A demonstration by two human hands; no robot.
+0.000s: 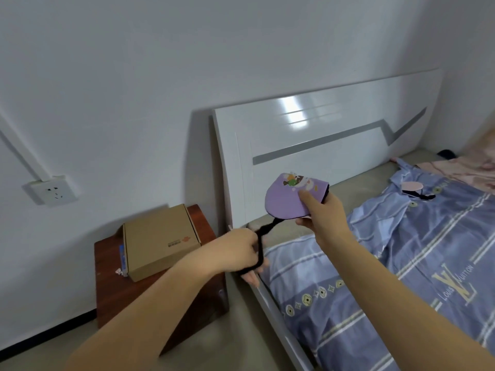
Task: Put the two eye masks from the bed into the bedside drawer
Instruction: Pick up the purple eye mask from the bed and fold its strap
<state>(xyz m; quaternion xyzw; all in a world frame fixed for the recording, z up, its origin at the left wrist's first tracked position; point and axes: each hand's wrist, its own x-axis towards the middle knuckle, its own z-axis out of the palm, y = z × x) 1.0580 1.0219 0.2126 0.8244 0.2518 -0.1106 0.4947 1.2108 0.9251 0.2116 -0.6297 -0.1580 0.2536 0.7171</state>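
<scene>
A purple eye mask (288,199) with a cartoon print is held in the air over the bed's left corner. My right hand (322,215) pinches its lower right edge. Its black strap (263,236) runs down to my left hand (241,254), which is closed around it. A second, pink eye mask (412,186) with a black strap lies on the blue bedspread (401,263) near the headboard. The dark wooden bedside cabinet (112,263) stands left of the bed; its drawer front is hidden from this angle.
A brown cardboard box (158,242) sits on top of the cabinet. The white headboard (321,140) rises behind the mask. A wall socket (51,194) is on the left wall. A pink quilt (466,172) lies at the far right of the bed.
</scene>
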